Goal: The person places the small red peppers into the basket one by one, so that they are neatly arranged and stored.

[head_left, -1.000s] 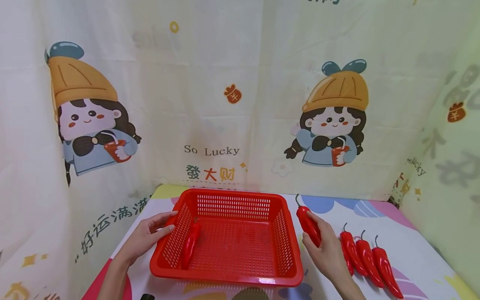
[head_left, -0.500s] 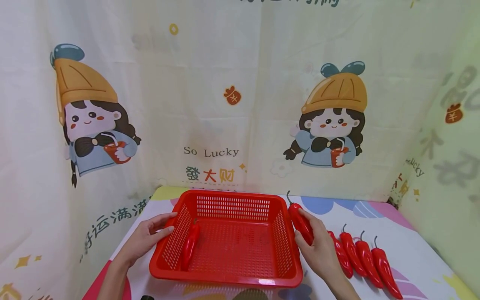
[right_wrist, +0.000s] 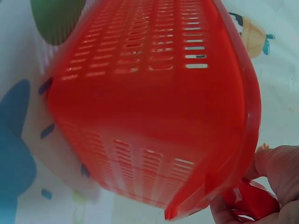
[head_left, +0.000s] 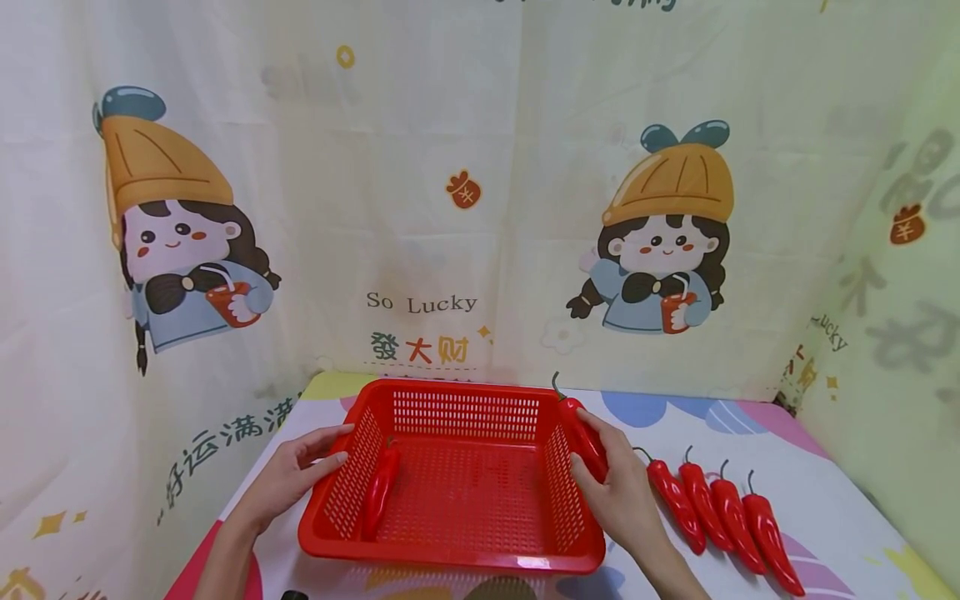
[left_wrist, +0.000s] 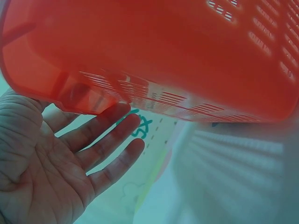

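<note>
A red plastic basket [head_left: 450, 560] with slotted walls sits on the patterned tabletop. Inside, along its left wall, lies one red chili pepper [head_left: 382, 492]. My left hand [head_left: 288, 475] is at the basket's left rim; in the left wrist view its fingers [left_wrist: 117, 163] extend loosely beside the outer wall. My right hand [head_left: 618, 483] pinches another red chili pepper [head_left: 583, 437] between thumb and fingers, over the basket's right rim, its stem pointing up and away. In the right wrist view this pepper is partly hidden by the hand and rim.
Several more red chili peppers, from a left one [head_left: 675, 504] to a right one [head_left: 772, 542], lie slanted in a row right of the basket. A printed cloth [head_left: 510, 250] hangs behind the table. A small dark object [head_left: 294, 595] shows at the bottom edge.
My right hand has moved left with its chili pepper, from beside the basket to over its right rim. The left hand and the basket stay in place.
</note>
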`<state>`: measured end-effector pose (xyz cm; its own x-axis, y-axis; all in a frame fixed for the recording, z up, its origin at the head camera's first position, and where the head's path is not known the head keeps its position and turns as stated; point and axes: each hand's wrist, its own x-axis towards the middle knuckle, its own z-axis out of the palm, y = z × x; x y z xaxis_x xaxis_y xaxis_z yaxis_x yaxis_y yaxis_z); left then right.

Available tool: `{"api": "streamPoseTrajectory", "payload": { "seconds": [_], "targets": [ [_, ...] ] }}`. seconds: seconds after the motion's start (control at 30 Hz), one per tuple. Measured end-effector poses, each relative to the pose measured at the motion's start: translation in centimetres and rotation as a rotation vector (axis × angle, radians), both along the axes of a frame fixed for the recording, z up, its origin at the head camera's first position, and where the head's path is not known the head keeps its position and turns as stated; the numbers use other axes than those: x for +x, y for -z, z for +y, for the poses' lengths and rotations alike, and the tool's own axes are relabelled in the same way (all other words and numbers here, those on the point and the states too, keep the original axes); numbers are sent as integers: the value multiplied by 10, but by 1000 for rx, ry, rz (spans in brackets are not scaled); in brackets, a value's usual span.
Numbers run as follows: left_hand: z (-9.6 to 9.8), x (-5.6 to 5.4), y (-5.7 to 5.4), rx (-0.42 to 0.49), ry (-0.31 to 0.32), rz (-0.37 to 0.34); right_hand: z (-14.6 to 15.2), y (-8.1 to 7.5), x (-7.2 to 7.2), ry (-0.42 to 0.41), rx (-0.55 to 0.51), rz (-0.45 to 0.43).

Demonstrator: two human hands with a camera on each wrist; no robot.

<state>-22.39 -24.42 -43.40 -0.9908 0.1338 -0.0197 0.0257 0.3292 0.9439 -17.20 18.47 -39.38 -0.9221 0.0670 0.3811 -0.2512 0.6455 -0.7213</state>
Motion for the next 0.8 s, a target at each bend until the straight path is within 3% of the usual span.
{"api": "streamPoseTrajectory", "payload": {
  "seconds": [0.8],
  "targets": [
    [-1,0,1,-6,7,-4,-25,1,-4,-55,-55,33]
  ]
}}
